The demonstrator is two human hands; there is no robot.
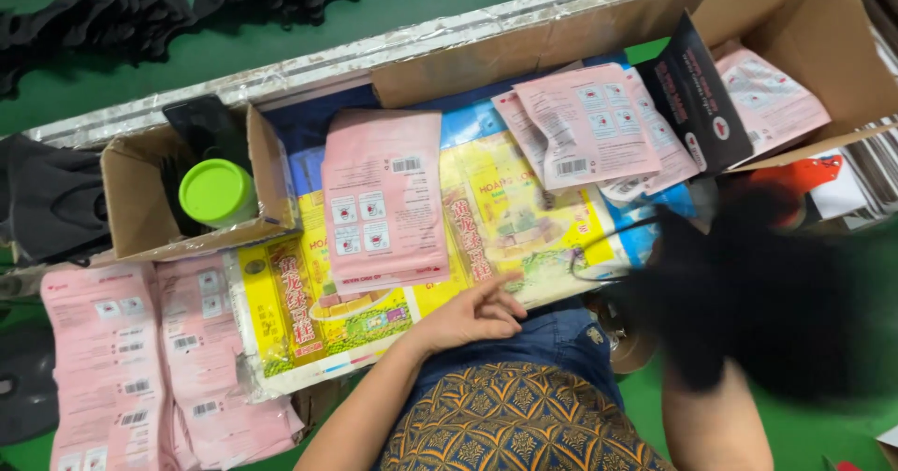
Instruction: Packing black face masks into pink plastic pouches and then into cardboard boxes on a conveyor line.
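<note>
The left hand (472,317) rests open beside the pink stack (383,200). The right hand is hidden behind a blurry black mask (748,293), so its fingers cannot be told. Many pink bags wait unfilled.

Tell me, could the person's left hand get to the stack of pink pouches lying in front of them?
Probably yes. The left hand rests open on the yellow printed sheet, just below the stack of pink pouches, and nothing lies between them.
</note>
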